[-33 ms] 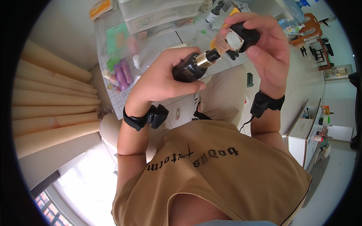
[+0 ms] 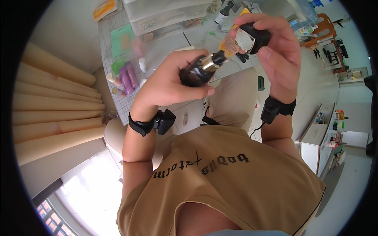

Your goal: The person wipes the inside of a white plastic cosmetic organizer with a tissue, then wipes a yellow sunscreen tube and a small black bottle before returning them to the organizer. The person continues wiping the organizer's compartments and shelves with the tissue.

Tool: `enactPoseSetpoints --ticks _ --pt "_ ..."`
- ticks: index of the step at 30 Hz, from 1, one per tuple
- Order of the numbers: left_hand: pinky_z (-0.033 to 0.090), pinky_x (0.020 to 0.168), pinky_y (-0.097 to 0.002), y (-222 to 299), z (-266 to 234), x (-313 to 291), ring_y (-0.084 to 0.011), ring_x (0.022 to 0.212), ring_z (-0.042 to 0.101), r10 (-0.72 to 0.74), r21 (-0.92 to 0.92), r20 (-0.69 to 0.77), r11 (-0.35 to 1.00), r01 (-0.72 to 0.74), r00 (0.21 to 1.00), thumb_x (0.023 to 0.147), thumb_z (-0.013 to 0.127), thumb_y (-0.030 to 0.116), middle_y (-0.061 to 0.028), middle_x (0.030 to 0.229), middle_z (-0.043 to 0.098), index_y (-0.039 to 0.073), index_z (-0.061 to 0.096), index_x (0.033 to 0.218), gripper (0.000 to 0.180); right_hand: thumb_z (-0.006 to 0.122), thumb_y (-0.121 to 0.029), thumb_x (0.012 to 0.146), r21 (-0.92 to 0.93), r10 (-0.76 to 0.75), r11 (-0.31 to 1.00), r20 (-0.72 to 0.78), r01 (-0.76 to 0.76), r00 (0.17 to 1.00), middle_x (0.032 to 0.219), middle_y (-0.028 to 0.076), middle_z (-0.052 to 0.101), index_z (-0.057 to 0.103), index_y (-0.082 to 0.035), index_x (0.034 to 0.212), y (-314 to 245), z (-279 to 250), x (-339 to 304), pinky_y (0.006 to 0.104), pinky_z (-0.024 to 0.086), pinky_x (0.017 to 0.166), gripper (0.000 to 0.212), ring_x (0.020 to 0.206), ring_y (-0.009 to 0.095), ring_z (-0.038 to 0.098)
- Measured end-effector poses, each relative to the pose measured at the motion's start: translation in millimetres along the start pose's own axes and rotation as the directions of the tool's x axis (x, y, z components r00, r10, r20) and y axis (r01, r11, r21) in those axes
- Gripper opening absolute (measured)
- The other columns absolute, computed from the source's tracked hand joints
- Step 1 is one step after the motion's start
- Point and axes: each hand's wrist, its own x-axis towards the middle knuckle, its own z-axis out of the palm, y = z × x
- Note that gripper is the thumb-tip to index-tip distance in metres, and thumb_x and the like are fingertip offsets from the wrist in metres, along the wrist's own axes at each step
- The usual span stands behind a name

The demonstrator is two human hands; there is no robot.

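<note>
My left hand [image 2: 159, 80] is wrapped round a glossy dark pump bottle [image 2: 193, 74] with a gold collar and black nozzle. The bottle lies tilted, its nozzle pointing up and right. Facing it, my right hand [image 2: 284, 49] grips a black block-shaped cap [image 2: 258, 37] between thumb and fingers; a pale round inner face shows on its left side. Cap and nozzle are apart. A see-through yellow-orange item [image 2: 229, 46] shows between them; whether my right hand touches it, I cannot tell.
A grid-patterned table [image 2: 106, 47] carries a clear drawer unit [image 2: 169, 21], purple bottles [image 2: 129, 76], a small white bottle [image 2: 142, 64], a green pouch [image 2: 121, 41] and a white-labelled dark bottle [image 2: 222, 16]. Beige curtains [image 2: 59, 106] hang at left. A white cabinet [image 2: 311, 143] stands at right.
The dark bottle has turned a little in my left hand, and its surface now shows reflections in place of the printed side. My right hand has shifted very slightly left.
</note>
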Motion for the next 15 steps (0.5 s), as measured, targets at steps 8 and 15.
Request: enactPoseSetpoints --ticks 8,15 --pt "0.048 0.055 -0.0265 -2 -2 -1 -0.0092 0.059 0.06 -0.063 -0.516 0.152 0.846 0.133 0.986 0.09 0.084 0.006 -0.0034 0.081 0.068 0.001 0.068 0.104 0.022 0.059 -0.029 0.116 0.292 0.186 0.944 -0.079 -0.156 0.979 0.154 0.034 0.062 0.049 -0.002 0.156 19 16 -16 0.0365 0.061 0.09 0.05 0.113 0.033 0.075" --pt "0.047 0.06 -0.0271 6 6 -1 -0.0088 0.068 0.06 -0.174 -0.169 -0.007 0.971 0.17 0.985 0.089 0.086 0.01 -0.0009 0.083 0.068 0.0 0.069 0.105 0.026 0.064 -0.027 0.115 0.119 0.12 0.987 -0.076 -0.11 0.99 0.148 0.032 0.069 0.049 -0.001 0.157 16 18 -5 0.0347 0.06 0.093 0.052 0.116 0.028 0.076"
